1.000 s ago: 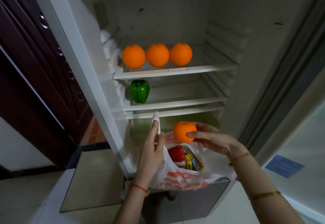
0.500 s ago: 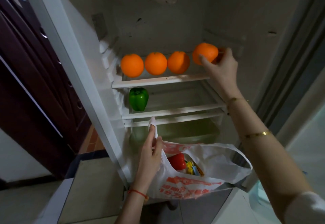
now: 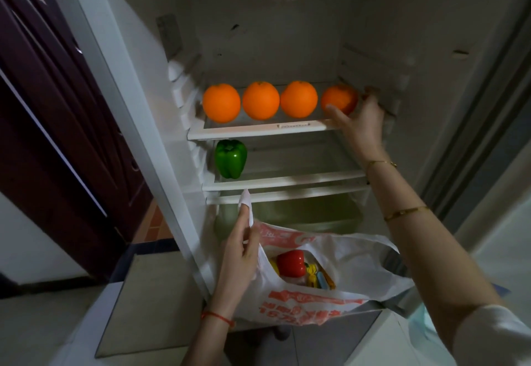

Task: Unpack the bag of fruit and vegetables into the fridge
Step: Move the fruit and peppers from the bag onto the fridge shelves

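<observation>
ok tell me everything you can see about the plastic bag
The plastic bag is thin, white and crinkled, printed with red-orange blocks and pale characters too blurred to read. It hangs open-mouthed in front of the fridge's lower part. The left hand pinches one handle loop up and to the left, while the other handle sags loose on the right. Inside lie a red pepper and some small yellow, green and blue items that cannot be identified. What, if anything, supports its underside cannot be told.

Top shelf (image 3: 258, 131): four oranges (image 3: 298, 99) fill the width. Middle shelf (image 3: 287, 178): pepper (image 3: 230, 158) at left, rest free.
</observation>
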{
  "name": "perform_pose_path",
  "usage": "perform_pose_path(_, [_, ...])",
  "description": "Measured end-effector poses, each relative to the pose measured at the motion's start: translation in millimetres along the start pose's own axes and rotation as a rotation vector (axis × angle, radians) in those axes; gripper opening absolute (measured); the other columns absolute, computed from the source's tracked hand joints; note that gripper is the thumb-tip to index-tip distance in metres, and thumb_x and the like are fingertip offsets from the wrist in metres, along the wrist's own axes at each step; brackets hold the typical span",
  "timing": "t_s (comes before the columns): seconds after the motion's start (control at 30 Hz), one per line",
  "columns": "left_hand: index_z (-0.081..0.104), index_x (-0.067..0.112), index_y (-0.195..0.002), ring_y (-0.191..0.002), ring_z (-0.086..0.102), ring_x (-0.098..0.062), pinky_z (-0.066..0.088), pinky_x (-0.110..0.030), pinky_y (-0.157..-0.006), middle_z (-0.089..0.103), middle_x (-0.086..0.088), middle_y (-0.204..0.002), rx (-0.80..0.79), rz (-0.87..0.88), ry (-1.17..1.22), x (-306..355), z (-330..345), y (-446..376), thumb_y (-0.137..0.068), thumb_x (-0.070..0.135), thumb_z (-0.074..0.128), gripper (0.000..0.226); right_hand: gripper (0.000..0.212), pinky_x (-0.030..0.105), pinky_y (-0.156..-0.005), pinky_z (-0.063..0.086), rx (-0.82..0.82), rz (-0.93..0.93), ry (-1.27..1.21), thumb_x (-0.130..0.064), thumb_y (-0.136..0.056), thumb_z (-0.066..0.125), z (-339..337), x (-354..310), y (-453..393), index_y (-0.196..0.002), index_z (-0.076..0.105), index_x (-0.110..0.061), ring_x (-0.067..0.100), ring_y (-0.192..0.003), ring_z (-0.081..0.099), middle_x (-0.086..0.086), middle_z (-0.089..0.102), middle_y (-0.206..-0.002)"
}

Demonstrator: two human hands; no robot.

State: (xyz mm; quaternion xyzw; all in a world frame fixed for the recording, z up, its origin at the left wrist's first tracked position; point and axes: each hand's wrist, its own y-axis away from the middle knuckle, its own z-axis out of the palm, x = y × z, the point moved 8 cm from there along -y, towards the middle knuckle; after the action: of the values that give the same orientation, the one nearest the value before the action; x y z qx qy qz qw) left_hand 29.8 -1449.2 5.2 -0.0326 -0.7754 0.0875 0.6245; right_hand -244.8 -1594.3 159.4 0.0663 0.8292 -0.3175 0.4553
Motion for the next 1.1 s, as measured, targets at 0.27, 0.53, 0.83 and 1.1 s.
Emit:
perform_pose_path(0.27, [0.024,0.036,-0.146,-0.091,0.056,0.014,0.044,-0.005,-0.077,0.051,0.033,-0.122,-0.031,0.050,0.069,9,6,12,-0.100,0.014,0.044,0.054,0.024,0.008,-0.054,0.039,-0.326,-0.164,-0.007,-0.029,-0.090,0.068,-1,-5,114,-0.070,0.062,-0.017,-0.001,-0.053,0.053,-0.006,0.060,-0.061])
perform_pose_path(0.53, [0.027,0.031,-0.141,-0.080,0.061,0.008,0.048,-0.009,-0.066,0.058,0.005,-0.090,0.005,0.047,0.069,8,0,34,-0.098,0.007,0.045,0.053,0.029,0.025,-0.079,0.056,-1.215,0.095,0.557,-0.038,-0.091,0.061,83,133,237,-0.094,0.074,-0.013,0.012,-0.080,0.069,0.001,0.074,-0.096])
perform_pose_path(0.83, [0.037,0.045,-0.128,-0.073,0.059,0.007,0.047,-0.010,-0.064,0.057,0.010,-0.079,0.010,0.070,0.093,3,0,40,-0.097,0.010,0.047,0.047,0.046,0.034,-0.105,0.042,-1.374,0.303,0.556,-0.054,-0.091,0.053,118,173,310,-0.123,0.061,-0.022,0.022,-0.116,0.057,0.004,0.063,-0.125])
perform_pose_path(1.1, [0.038,0.054,-0.122,-0.068,0.057,0.000,0.050,-0.023,-0.063,0.057,0.019,-0.070,-0.014,0.070,0.118,0,4,39,-0.092,0.029,0.047,0.041,0.074,0.044,-0.110,0.039,-1.307,0.441,0.373,-0.086,-0.068,0.046,137,215,327,-0.132,0.050,-0.048,0.023,-0.121,0.054,-0.006,0.060,-0.130])
